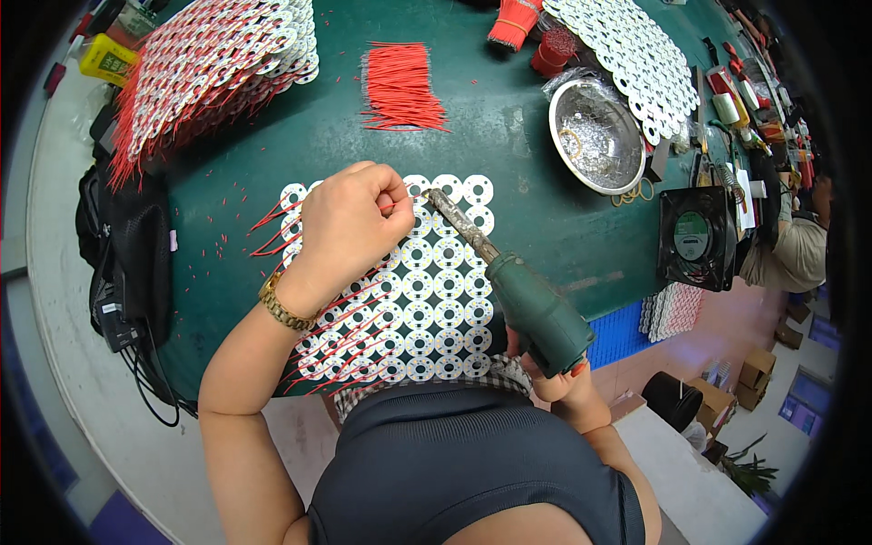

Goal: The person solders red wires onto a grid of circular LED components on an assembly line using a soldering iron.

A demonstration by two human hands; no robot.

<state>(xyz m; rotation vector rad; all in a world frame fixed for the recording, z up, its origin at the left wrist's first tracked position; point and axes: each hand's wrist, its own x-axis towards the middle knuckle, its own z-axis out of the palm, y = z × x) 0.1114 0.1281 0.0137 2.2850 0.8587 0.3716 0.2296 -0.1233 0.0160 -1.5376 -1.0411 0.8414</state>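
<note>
A panel of round white LED circuit boards (450,314) lies on the table in front of me. My left hand (350,222) is over its upper left part, fingers closed in a pinch on a thin red wire (389,208). Gripped in my right hand (556,383) is a green soldering iron (543,313), held from below and largely covering that hand. The iron's grey metal tip reaches the top row of boards, close to my left fingertips. Several boards along the panel's left side have red wires (341,338) trailing from them; my hand and forearm hide some boards.
Beyond the panel lies a bundle of red wires (400,86). Wired boards are stacked (213,68) at far left; bare board panels (636,64) sit far right, beside a metal bowl (565,153). A black fan (697,238) stands right, a black bag (136,245) left.
</note>
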